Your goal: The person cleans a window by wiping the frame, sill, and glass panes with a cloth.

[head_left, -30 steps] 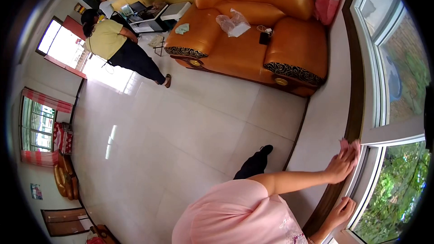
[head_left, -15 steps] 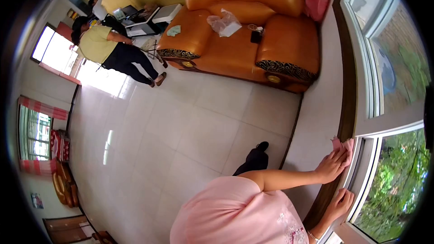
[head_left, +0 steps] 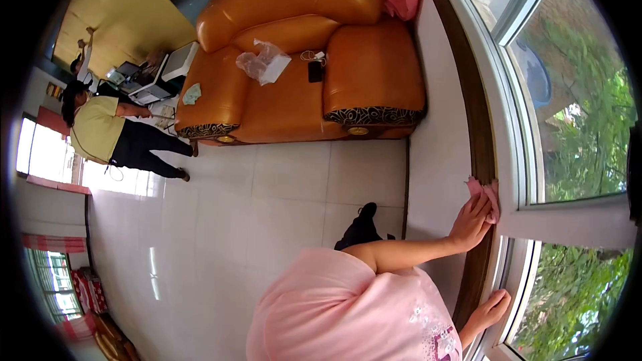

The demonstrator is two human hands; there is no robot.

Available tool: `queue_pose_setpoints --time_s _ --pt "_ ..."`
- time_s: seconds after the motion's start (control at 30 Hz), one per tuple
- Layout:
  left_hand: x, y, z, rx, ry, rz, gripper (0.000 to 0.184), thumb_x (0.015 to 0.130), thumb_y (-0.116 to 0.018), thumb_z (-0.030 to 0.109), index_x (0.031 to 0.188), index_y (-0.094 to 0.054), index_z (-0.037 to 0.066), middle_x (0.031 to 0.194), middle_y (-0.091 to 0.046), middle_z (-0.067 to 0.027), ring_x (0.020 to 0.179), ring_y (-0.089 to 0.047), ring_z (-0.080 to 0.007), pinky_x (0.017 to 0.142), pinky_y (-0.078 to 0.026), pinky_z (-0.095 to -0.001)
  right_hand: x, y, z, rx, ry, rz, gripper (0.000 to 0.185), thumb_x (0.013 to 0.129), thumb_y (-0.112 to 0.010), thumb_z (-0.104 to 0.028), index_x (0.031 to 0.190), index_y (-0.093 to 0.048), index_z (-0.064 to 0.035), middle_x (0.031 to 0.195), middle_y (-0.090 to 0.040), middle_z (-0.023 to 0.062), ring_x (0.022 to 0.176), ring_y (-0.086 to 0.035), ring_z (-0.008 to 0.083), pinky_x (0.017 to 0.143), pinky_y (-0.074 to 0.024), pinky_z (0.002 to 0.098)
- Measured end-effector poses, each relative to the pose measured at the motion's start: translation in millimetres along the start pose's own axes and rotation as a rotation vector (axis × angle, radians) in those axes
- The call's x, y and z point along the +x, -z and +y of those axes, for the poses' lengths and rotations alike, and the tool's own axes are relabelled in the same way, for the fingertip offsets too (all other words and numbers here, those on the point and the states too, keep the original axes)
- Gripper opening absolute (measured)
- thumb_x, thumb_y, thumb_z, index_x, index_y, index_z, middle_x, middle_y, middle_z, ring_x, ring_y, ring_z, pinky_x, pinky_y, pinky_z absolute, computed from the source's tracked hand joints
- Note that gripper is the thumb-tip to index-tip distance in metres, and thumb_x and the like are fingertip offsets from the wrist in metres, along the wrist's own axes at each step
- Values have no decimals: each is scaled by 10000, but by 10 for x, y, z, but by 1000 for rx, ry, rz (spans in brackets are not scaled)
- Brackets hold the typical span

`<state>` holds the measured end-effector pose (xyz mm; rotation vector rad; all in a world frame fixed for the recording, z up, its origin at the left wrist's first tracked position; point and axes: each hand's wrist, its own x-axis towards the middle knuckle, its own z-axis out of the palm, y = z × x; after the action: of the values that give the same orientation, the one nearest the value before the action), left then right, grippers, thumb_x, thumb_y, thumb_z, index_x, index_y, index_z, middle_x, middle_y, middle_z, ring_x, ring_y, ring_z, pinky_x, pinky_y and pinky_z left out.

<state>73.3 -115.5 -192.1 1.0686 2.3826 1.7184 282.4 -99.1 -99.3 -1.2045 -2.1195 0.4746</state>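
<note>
Cloth (head_left: 493,203), pink, lies bunched on the brown wood strip (head_left: 479,127), right beside the white window frame (head_left: 568,227). Left hand (head_left: 470,222) is on it, arm stretched out, fingers close together and pressing the cloth against the wood; thumb hidden, so can't tell if it pinches too. One ragged corner sticks out past the fingertips toward the wall (head_left: 438,147). Right hand (head_left: 490,309) rests on the frame nearer the body, fingers loosely curled; no object visible in it, can't tell whether it grips the edge.

To do this well, judging from here: spread the cloth flatter so the fingers bear on fabric, tuck that loose corner under, push evenly across the strip's width and into the seam by the frame. Right hand looks best as a steady brace, since the reach is long; overreaching could weaken pressure at the far end.
</note>
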Motion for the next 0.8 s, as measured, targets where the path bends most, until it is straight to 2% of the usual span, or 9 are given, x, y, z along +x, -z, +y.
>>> queue_pose_setpoints --time_s 0.2,0.27,0.33,0.4,0.47,0.53,0.67,0.73,0.8 --pt "828 215 -459 -23 26 2 621 866 -606 130 1436 -401 -6 1533 -327 -205 1399 -282 -452 1124 -307 -511 356 -357 -277 -125 39 74 270 1057 -481 -197 933 -587 17 794 -567 108 709 -552 226 640 -465 350" --pt "1244 348 -557 -27 15 84 529 855 -599 88 1354 -456 -13 1439 -413 -215 1322 -383 -439 1049 -377 -507 377 -413 -386 -216 45 139 274 1054 -488 -202 923 -600 11 792 -585 108 703 -568 236 639 -465 361" --pt "1664 526 -637 -151 23 109 421 844 -576 34 1254 -490 -11 1271 -499 -221 1181 -478 -430 932 -429 -511 367 -487 -280 -260 29 191 260 1038 -516 -220 943 -635 -9 808 -626 133 709 -601 282 655 -481 397" --pt "2038 367 -987 -685 352 21 345 829 -547 -12 1172 -512 -14 1141 -525 -218 1071 -505 -432 841 -439 -520 361 -570 -339 -421 -7 209 239 1022 -535 -228 950 -653 -33 834 -657 152 735 -624 328 664 -488 419" --pt "2254 821 -696 -404 200 39 311 839 -530 -27 1150 -521 -30 1131 -537 -222 1054 -507 -432 853 -426 -520 404 -643 -399 -484 -67 253 228 1013 -543 -231 939 -661 -51 833 -666 164 743 -630 362 651 -486 439" --pt "2240 719 -823 9 -21 106 296 878 -519 7 1171 -531 -35 1223 -528 -229 1137 -485 -428 949 -401 -503 476 -710 -512 -462 -52 294 225 1005 -546 -222 931 -657 -42 804 -656 177 737 -619 385 640 -476 462" --pt "1666 652 -685 -59 -41 -58 420 966 -503 146 1339 -460 -43 1432 -394 -268 1315 -353 -456 1103 -287 -516 480 -761 -523 -516 -42 292 217 989 -551 -197 918 -656 -21 767 -644 182 725 -612 381 640 -473 475" --pt "1189 668 -592 -104 -173 -127 412 985 -493 177 1336 -456 -36 1425 -396 -263 1291 -375 -457 1085 -295 -542 475 -791 -524 -560 -35 278 203 972 -562 -186 922 -668 -20 777 -655 177 723 -617 375 644 -486 468" --pt "827 797 -542 -401 -224 -246 399 981 -503 208 1311 -492 -16 1415 -412 -243 1306 -380 -445 1069 -321 -549 464 -818 -476 -605 -41 295 185 949 -569 -167 932 -678 -18 792 -671 173 728 -632 372 658 -505 457"
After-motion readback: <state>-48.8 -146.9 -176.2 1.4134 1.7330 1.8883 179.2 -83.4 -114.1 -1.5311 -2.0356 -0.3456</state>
